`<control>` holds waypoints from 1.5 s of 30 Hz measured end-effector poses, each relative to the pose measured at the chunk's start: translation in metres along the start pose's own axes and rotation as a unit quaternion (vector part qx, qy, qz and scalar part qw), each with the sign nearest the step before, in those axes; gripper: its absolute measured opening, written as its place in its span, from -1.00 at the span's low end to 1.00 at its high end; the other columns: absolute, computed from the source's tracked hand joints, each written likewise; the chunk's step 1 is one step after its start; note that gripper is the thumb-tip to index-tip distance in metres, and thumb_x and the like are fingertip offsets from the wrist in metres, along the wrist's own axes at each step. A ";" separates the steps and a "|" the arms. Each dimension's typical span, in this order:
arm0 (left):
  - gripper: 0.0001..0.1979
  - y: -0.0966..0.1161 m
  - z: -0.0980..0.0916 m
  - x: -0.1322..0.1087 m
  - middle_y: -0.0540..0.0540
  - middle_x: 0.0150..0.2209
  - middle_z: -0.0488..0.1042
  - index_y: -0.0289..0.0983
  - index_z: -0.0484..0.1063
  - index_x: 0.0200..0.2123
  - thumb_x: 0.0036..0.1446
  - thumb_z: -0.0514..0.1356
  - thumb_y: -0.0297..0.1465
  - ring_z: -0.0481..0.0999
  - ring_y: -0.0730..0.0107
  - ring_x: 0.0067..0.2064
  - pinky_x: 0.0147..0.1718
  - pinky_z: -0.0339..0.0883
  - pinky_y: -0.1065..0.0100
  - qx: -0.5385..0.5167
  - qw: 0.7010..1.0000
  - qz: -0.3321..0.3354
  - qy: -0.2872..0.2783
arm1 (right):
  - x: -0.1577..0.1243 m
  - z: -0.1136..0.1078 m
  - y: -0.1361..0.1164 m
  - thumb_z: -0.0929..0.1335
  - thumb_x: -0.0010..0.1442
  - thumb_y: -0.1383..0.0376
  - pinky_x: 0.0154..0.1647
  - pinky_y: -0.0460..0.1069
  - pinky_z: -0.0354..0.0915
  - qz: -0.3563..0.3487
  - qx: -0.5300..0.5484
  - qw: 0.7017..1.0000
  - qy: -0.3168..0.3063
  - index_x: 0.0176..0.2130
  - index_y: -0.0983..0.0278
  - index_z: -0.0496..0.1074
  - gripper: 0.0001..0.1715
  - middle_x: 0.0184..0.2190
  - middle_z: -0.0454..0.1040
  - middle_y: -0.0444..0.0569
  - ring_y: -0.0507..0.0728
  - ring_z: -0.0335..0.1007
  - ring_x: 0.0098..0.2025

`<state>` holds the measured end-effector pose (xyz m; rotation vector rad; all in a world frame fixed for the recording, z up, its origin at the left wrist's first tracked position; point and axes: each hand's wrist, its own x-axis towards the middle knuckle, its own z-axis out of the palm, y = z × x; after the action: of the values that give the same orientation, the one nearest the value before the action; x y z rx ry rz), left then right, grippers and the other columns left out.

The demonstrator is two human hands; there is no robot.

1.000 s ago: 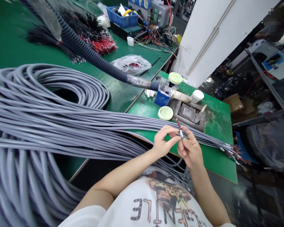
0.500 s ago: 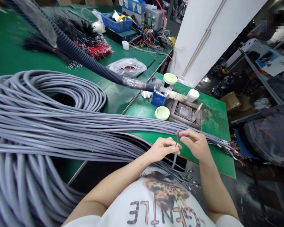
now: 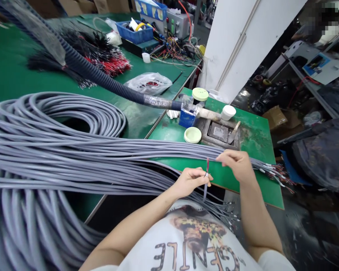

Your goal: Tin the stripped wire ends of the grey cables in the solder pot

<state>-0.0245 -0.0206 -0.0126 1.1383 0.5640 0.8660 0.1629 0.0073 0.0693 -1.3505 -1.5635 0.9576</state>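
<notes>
Near the front edge of the green board, my left hand (image 3: 192, 180) pinches a single grey cable (image 3: 205, 192) close to its stripped end. Thin red and dark wires (image 3: 208, 165) stick up out of that end above my fingertips. My right hand (image 3: 238, 163) is to the right of the wires, apart from them, its fingers closed together; whatever they may hold is too small to make out. Behind both hands runs a thick bundle of grey cables (image 3: 158, 148), its stripped ends (image 3: 277, 174) fanning out at the right. More cable ends (image 3: 220, 210) hang below my hands.
A solder pot (image 3: 219, 131) with a scraper (image 3: 234, 132) sits on the green board (image 3: 260, 131), beside a pale green lid (image 3: 192, 134), a white tub (image 3: 228, 112) and a blue box (image 3: 187, 117). A corrugated hose (image 3: 110, 82) crosses above the table. Large cable coils (image 3: 31, 226) lie left.
My right hand has drawn away from the wire ends to the right, its fingers closing together. My left hand keeps its hold on the cable. The view has shifted slightly.
</notes>
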 end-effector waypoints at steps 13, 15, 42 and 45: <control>-0.69 -0.004 0.000 0.001 -0.11 -0.46 0.55 -0.33 0.58 -0.32 0.01 0.30 -0.19 0.37 0.49 -0.49 -0.41 0.26 0.40 -0.103 0.990 -0.029 0.088 | -0.018 0.037 0.011 0.41 0.08 0.24 -0.51 -0.07 0.20 -0.030 0.050 0.997 0.055 -0.44 0.22 0.58 -0.86 -0.63 0.41 -0.15 0.01 0.29 -0.56; -0.68 -0.006 -0.001 0.003 -0.11 -0.46 0.54 -0.34 0.58 -0.33 -0.03 0.32 -0.17 0.37 0.50 -0.50 -0.42 0.25 0.41 -0.148 0.984 -0.035 0.094 | -0.021 0.040 0.016 0.41 0.09 0.26 -0.50 -0.06 0.21 -0.033 0.061 0.995 0.070 -0.42 0.21 0.59 -0.88 -0.63 0.41 -0.15 0.01 0.30 -0.55; -0.68 0.015 -0.017 0.024 -0.09 -0.40 0.54 -0.32 0.54 -0.20 0.05 0.28 -0.22 0.47 0.49 -0.44 -0.40 0.36 0.43 -0.214 0.968 -0.017 0.131 | -0.014 0.026 0.026 0.37 0.14 0.35 0.09 0.20 0.26 -0.368 -0.265 0.890 -0.043 0.06 0.02 0.39 -0.51 0.09 0.41 -0.04 0.24 0.24 0.15; -0.74 0.016 -0.029 0.017 -0.12 -0.35 0.57 -0.28 0.54 -0.18 0.09 0.25 -0.27 0.51 0.38 -0.33 -0.26 0.37 0.34 -0.025 0.972 0.087 0.216 | 0.008 0.016 0.017 0.34 0.18 0.34 0.09 0.19 0.27 -0.336 -0.222 0.914 0.046 0.03 0.10 0.42 -0.60 0.00 0.48 -0.01 0.22 0.32 0.07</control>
<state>-0.0423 0.0118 -0.0068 0.9644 0.8006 1.2888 0.1536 0.0170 0.0488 -0.9852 -2.0457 0.1124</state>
